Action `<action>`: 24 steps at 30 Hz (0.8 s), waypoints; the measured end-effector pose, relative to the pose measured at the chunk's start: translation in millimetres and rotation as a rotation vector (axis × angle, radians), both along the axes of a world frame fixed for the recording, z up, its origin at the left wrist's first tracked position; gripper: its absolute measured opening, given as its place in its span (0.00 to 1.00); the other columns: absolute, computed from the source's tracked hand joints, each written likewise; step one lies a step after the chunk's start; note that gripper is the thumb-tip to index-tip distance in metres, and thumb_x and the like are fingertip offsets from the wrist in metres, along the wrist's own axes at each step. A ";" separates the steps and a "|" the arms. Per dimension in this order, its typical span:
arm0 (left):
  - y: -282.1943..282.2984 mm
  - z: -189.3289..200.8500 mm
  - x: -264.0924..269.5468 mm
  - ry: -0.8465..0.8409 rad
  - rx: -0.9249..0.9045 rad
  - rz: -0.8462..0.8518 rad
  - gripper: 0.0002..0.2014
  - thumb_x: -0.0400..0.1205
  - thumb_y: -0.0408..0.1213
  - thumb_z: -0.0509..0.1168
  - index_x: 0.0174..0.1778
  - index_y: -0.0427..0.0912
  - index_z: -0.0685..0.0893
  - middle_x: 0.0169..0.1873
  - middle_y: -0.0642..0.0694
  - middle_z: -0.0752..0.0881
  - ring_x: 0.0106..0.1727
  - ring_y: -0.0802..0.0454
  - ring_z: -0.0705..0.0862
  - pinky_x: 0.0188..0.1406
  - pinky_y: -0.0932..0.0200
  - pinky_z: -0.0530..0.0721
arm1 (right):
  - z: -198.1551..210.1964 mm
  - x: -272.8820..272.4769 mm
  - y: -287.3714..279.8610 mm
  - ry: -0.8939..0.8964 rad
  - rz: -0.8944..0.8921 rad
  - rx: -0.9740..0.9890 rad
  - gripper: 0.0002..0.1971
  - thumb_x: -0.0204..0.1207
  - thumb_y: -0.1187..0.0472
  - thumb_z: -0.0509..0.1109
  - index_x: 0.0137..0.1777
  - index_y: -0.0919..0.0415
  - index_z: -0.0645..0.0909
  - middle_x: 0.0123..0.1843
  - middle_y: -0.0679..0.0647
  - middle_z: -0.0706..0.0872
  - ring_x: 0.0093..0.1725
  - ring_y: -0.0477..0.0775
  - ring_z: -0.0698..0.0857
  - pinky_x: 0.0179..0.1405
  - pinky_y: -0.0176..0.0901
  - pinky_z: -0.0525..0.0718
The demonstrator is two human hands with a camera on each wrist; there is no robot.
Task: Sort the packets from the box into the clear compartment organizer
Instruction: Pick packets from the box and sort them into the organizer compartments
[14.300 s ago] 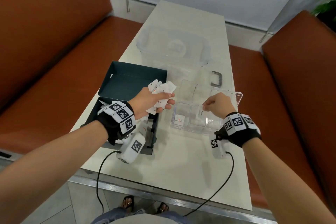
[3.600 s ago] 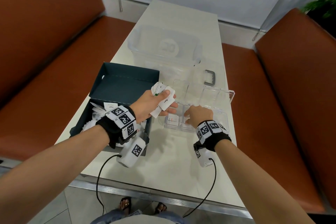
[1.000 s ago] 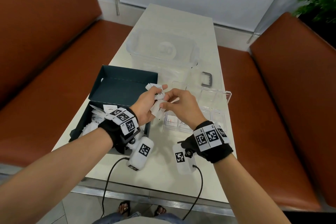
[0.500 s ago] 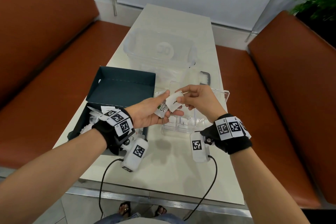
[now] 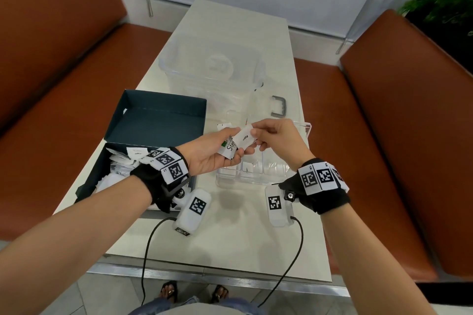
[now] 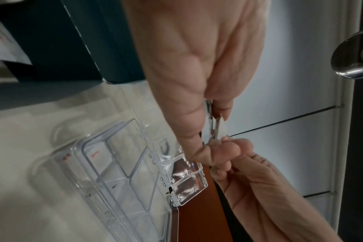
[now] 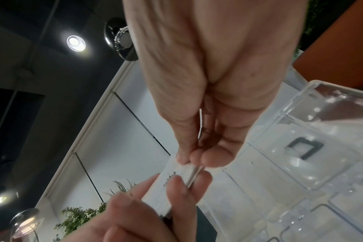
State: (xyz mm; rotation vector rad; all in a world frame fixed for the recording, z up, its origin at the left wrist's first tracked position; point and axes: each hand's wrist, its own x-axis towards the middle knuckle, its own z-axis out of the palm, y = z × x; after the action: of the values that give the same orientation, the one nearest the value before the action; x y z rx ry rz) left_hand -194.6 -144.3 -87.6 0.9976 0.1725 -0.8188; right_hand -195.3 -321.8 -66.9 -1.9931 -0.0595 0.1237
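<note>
Head – left hand point(image 5: 204, 158): you hold a small stack of packets point(image 5: 228, 149), fingers curled under them and thumb on top.
Head – right hand point(image 5: 277, 137): your fingertips pinch the top packet point(image 5: 245, 138) at its right end; it overlaps the stack and your left thumb is on it too.
Head – organizer point(image 5: 258, 178): open on the table point(image 5: 238, 245), just below both hands; at least 1 packet lies in a near compartment.
Head – box point(image 5: 143, 135): dark, lid up, left of the organizer, with loose packets heaped in its near half.
Left wrist – left hand point(image 6: 199, 68): your thumb and fingers close narrowly on thin packet edges; your right fingers point(image 6: 224, 152) meet them from below.
Left wrist – organizer point(image 6: 122, 165): clear cells beneath, 1 showing a red-marked packet.
Right wrist – right hand point(image 7: 203, 98): a tight pinch on the white packet point(image 7: 172, 173), left fingers point(image 7: 176, 193) under it.
Right wrist – tub point(image 7: 313, 147): clear plastic with a dark handle, beyond the hands.
Risk – double pull: if your left thumb loosens early, 2 packets may slide out together.
Risk – drop: the pinch sits at 1 end, so the packet could swing and land in the wrong cell.
Risk – stack: a tilt of your left hand may spill the rest across the organizer.
</note>
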 end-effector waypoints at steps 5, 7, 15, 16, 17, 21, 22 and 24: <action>-8.3 -3.7 4.1 -0.009 0.104 0.081 0.20 0.90 0.45 0.55 0.57 0.29 0.81 0.47 0.31 0.89 0.30 0.55 0.85 0.31 0.66 0.86 | -5.4 18.1 -23.9 -0.064 -0.108 -0.167 0.08 0.76 0.64 0.73 0.53 0.63 0.88 0.42 0.53 0.89 0.41 0.44 0.84 0.43 0.25 0.79; -6.6 -7.0 7.0 -0.015 0.156 0.141 0.21 0.89 0.45 0.56 0.54 0.27 0.83 0.45 0.34 0.90 0.28 0.56 0.85 0.30 0.66 0.85 | -10.4 27.8 -31.0 -0.090 -0.116 -0.350 0.08 0.77 0.63 0.73 0.54 0.64 0.88 0.46 0.55 0.90 0.46 0.48 0.85 0.44 0.21 0.75; 1.3 -12.1 8.5 -0.032 0.191 0.215 0.21 0.89 0.45 0.57 0.56 0.27 0.84 0.50 0.34 0.90 0.29 0.56 0.86 0.32 0.66 0.86 | -60.5 36.5 -3.7 0.036 0.231 -1.021 0.10 0.79 0.57 0.66 0.54 0.47 0.88 0.52 0.46 0.90 0.57 0.56 0.83 0.63 0.55 0.65; 2.4 -12.5 8.7 -0.029 0.190 0.216 0.21 0.89 0.45 0.57 0.56 0.27 0.84 0.50 0.34 0.90 0.29 0.56 0.87 0.32 0.66 0.86 | -64.8 36.9 -2.3 0.050 0.246 -1.040 0.10 0.79 0.57 0.67 0.53 0.46 0.88 0.51 0.46 0.90 0.57 0.55 0.83 0.63 0.55 0.64; 3.6 -13.1 8.9 -0.028 0.187 0.217 0.21 0.89 0.45 0.57 0.57 0.27 0.84 0.49 0.34 0.90 0.30 0.56 0.87 0.32 0.66 0.86 | -68.5 37.2 -1.6 0.055 0.251 -1.054 0.09 0.79 0.56 0.67 0.52 0.45 0.88 0.51 0.45 0.90 0.56 0.55 0.83 0.63 0.56 0.64; 7.1 -16.5 9.4 -0.033 0.180 0.219 0.21 0.89 0.45 0.57 0.57 0.28 0.84 0.45 0.36 0.92 0.31 0.56 0.88 0.33 0.66 0.87 | -79.0 37.4 -1.7 0.027 0.231 -1.121 0.08 0.79 0.52 0.67 0.52 0.41 0.87 0.50 0.44 0.89 0.57 0.55 0.81 0.61 0.56 0.63; 7.3 -17.2 9.5 -0.033 0.181 0.217 0.21 0.89 0.45 0.57 0.57 0.28 0.84 0.46 0.36 0.92 0.32 0.56 0.88 0.33 0.66 0.87 | -81.3 36.5 -1.8 0.012 0.224 -1.143 0.09 0.79 0.51 0.66 0.52 0.40 0.87 0.50 0.44 0.88 0.57 0.55 0.80 0.60 0.56 0.63; 7.2 -18.0 9.7 -0.031 0.177 0.211 0.21 0.89 0.46 0.57 0.57 0.28 0.84 0.46 0.36 0.92 0.32 0.55 0.88 0.33 0.66 0.88 | -86.5 33.8 -1.1 -0.005 0.206 -1.182 0.09 0.80 0.49 0.65 0.53 0.37 0.86 0.49 0.43 0.88 0.56 0.54 0.78 0.58 0.54 0.62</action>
State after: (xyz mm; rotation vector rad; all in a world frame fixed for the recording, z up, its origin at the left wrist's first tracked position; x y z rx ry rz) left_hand -184.9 -137.1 -105.6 1.1365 0.3228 -0.6018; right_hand -161.5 -322.9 -153.5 -3.1643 -0.2374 0.3421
